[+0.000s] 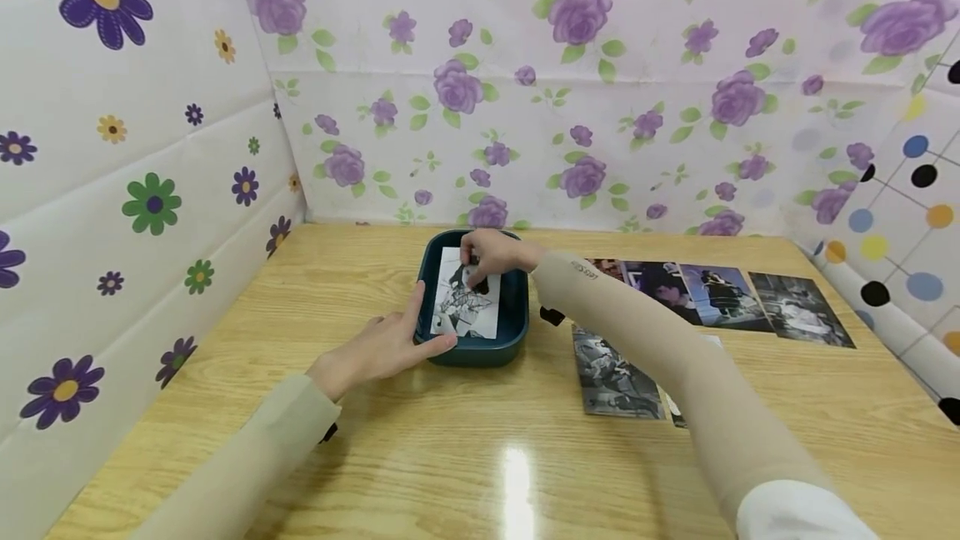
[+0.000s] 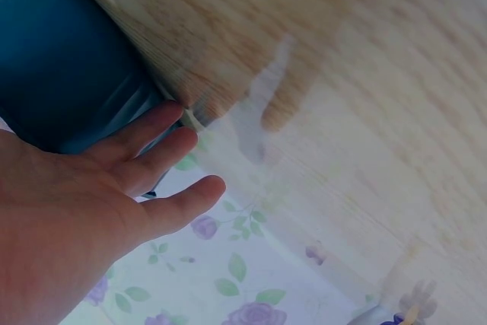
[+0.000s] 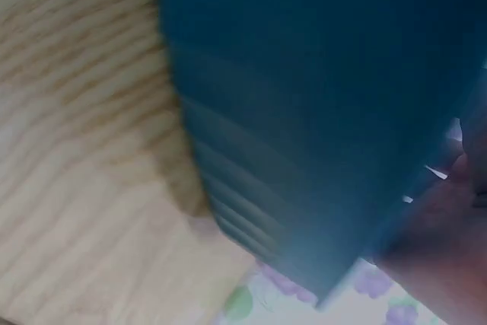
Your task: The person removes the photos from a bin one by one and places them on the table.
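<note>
A dark teal plastic basin (image 1: 477, 354) stands on the table, with a black-and-white picture card (image 1: 452, 319) in its opening. My right hand (image 1: 495, 253) reaches over the basin's far right side, its thumb and fingers bent and pinching the card near its upper right part. In the right wrist view, the basin's outer wall (image 3: 304, 97) fills the middle and the hand (image 3: 441, 241) is dark and blurred. My left hand (image 1: 386, 346) rests at the basin's near left corner, thumb and index finger spread along its rim. Its other fingers (image 2: 163, 150) lie loosely extended beside the wall.
A row of several photo prints (image 1: 723, 298) lies on the wooden table (image 1: 420, 457) to the right. Nearer, a grey photo print (image 1: 611, 377) and another print are partly hidden by my right forearm (image 1: 660, 340). Flowered sheets (image 1: 517, 157) rise behind and to the left.
</note>
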### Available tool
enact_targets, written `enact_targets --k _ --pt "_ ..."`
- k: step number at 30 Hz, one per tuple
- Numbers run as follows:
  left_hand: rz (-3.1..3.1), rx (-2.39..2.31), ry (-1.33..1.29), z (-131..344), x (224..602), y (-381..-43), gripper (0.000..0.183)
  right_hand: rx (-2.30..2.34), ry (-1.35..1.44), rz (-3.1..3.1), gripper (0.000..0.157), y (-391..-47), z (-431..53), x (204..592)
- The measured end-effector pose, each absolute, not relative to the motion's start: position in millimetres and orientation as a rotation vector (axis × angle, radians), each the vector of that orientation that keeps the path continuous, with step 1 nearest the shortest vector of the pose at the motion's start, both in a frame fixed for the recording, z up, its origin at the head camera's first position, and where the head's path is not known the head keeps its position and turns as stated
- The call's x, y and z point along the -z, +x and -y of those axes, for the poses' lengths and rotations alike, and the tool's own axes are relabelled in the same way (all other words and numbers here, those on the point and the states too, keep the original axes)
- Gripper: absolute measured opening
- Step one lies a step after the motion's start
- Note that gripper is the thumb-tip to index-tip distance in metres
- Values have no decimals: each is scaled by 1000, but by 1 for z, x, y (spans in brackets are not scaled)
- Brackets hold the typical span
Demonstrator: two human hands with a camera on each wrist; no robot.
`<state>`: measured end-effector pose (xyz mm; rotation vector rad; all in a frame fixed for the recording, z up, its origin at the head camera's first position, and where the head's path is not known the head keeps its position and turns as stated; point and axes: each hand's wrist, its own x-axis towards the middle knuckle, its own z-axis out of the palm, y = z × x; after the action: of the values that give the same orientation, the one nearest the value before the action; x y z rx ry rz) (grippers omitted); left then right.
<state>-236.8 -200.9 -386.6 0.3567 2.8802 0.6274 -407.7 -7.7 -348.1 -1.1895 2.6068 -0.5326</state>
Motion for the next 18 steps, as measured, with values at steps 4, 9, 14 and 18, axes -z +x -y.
enact_targets --k 4,9,14,18 --pt "-2875 -617 346 200 387 -236 108 738 -1211 -2574 27 -407 -7 328" --pt "-2863 -629 359 199 387 -237 109 883 -1164 -2537 23 -400 -44 298" --pt "-2859 -634 350 200 387 -237 109 927 -1073 -2513 22 -391 -104 276" --pt "-2862 -646 349 202 388 -237 111 867 -1008 -2487 23 -382 -165 270"
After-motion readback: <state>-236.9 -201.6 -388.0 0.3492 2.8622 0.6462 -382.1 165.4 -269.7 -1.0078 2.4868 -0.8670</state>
